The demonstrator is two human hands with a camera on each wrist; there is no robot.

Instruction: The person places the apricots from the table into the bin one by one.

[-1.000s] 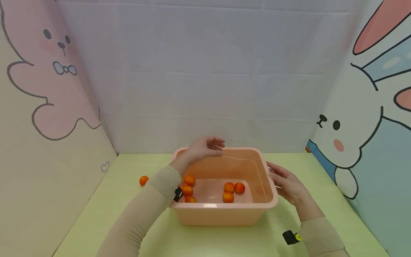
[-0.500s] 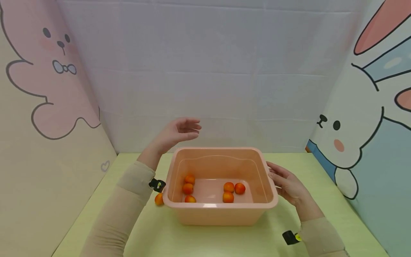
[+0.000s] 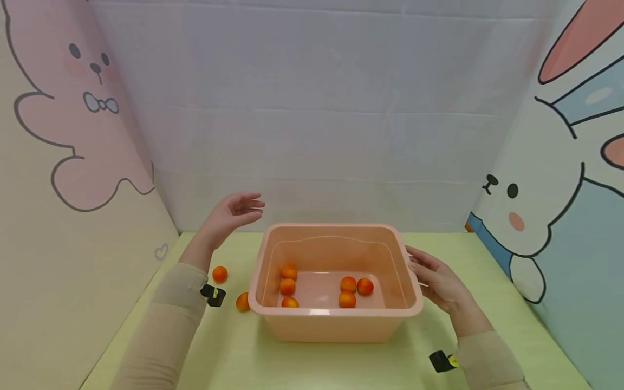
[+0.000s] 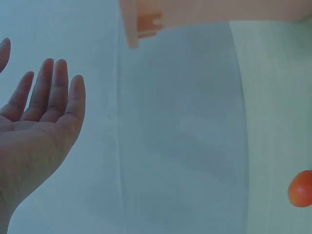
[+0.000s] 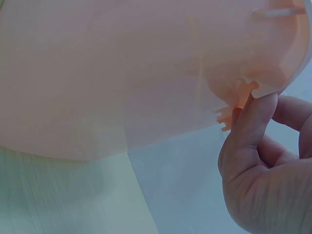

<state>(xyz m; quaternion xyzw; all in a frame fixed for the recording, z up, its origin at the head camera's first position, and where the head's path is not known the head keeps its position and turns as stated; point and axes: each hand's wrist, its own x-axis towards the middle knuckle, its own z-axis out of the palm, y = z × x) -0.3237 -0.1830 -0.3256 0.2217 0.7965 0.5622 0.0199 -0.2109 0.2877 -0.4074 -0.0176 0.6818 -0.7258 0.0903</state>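
Observation:
A pink plastic basin stands on the table, with three small round orange fruits along its left side and three more grouped right of its middle. My left hand hovers left of the basin's back corner, its fingers extended and holding nothing; the left wrist view shows the bare palm. At the basin's right end, my right hand holds the rim, and in the right wrist view its thumb lies just under the rim's edge.
Outside the basin, one orange fruit lies on the pale green table below the left wrist. Another fruit sits close against the basin's left side. A white sheet hangs behind; cartoon-printed panels flank both sides.
My left hand has moved left from over the basin to beyond its left side, lowering slightly at the end. Both fruits on the table now show. My right hand has stayed at the rim.

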